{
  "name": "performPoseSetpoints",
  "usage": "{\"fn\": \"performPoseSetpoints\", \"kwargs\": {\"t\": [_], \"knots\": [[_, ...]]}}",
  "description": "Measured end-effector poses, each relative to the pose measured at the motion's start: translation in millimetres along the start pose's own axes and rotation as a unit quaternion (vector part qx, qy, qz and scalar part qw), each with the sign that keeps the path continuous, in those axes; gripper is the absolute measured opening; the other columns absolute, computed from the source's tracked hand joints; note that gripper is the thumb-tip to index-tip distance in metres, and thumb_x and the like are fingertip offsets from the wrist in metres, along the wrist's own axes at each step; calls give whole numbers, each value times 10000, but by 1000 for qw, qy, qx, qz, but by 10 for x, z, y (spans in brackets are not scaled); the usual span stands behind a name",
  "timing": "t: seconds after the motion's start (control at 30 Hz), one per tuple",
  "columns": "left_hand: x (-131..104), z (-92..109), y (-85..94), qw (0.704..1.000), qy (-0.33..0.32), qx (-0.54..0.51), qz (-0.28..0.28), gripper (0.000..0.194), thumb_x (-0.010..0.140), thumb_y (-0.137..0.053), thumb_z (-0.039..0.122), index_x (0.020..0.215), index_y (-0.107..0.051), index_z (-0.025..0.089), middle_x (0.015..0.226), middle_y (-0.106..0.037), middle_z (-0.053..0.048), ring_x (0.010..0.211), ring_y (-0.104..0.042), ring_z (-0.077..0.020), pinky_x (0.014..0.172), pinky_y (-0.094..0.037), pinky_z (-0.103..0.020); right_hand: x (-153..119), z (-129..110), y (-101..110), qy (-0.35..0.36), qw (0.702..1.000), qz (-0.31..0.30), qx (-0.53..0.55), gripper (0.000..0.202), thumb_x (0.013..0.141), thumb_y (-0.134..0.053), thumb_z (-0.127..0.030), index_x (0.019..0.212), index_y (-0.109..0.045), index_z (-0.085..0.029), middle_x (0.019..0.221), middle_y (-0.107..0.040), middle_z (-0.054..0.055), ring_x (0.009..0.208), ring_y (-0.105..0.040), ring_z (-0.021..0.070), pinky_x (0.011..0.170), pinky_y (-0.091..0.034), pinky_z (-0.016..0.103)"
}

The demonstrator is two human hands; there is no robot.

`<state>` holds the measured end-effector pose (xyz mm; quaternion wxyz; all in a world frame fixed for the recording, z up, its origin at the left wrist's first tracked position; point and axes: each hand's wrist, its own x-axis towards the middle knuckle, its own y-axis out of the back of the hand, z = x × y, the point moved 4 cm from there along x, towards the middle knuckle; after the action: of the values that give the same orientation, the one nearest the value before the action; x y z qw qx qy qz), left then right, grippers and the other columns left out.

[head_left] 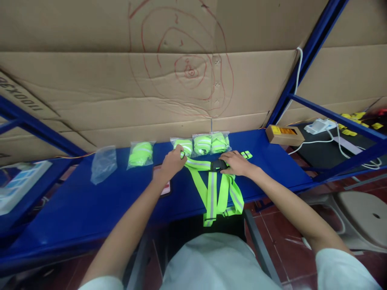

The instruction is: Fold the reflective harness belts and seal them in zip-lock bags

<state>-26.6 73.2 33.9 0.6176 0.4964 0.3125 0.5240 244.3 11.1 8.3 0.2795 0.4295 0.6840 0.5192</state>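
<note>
A neon-yellow reflective harness (212, 193) with grey stripes lies on the blue table, its straps hanging over the front edge. My left hand (173, 162) is closed on the left end of its upper strap, close to the bagged bundles. At the harness's middle is a black buckle (218, 165), and my right hand (236, 162) grips it from the right side. A short strap end (246, 154) sticks out beyond my right hand. Partly behind my left forearm lies a phone (166, 189).
Several clear bags with rolled neon harnesses stand along the back, one bag (141, 154) apart on the left. An empty plastic bag (103, 164) lies farther left. A cardboard box (284, 135) sits at the right end, near white cables. Blue frame posts flank the table (90, 209).
</note>
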Motion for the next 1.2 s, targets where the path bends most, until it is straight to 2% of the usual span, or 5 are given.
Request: {"fn": "performPoseSetpoints", "kwargs": {"t": [0.23,0.37,0.6,0.83,1.2], "knots": [[-292,491,200,988,-118,-94,22,507,964,-538,400,1417,-461,184,1463,-523,-162,1397,-474,-301,1158,-370,-426,-78,-278,348,1,999,19,50,440,782,-732,-312,1155,-575,-140,1068,-669,106,911,-608,233,825,-443,320],[-463,895,422,909,-262,-289,-148,684,891,-669,481,1489,-430,251,1452,-575,-105,1329,-561,-245,1096,-450,-338,-200,-660,885,73,982,-29,174,405,797,-767,-471,997,-586,-169,934,-643,16,812,-566,150,703,-424,239],[-715,1068,1000,780,-298,-516,-190,628,688,-800,675,1031,-709,157,982,-713,-78,887,-665,-216,764,-506,-274,-466,-1298,1748,96,941,-45,321,353,916,-658,-510,956,-575,-169,764,-542,-31,633,-450,83,551,-348,196],[-925,1236,1185,735,-257,-606,-165,425,704,-878,484,813,-640,149,720,-602,10,623,-542,-83,592,-404,-185,-642,-1629,1916,162,951,-147,219,401,976,-572,-524,844,-627,-150,715,-489,-28,624,-409,76,539,-333,196],[-1072,1372,1196,635,-262,-718,-115,990,601,-561,973,1305,-589,278,1130,-696,-83,1228,-609,-375,852,-582,-427,-589,-1972,2118,165,895,102,402,461,967,-585,-573,806,-648,-145,874,-640,25,800,-574,114,698,-463,213]]}}
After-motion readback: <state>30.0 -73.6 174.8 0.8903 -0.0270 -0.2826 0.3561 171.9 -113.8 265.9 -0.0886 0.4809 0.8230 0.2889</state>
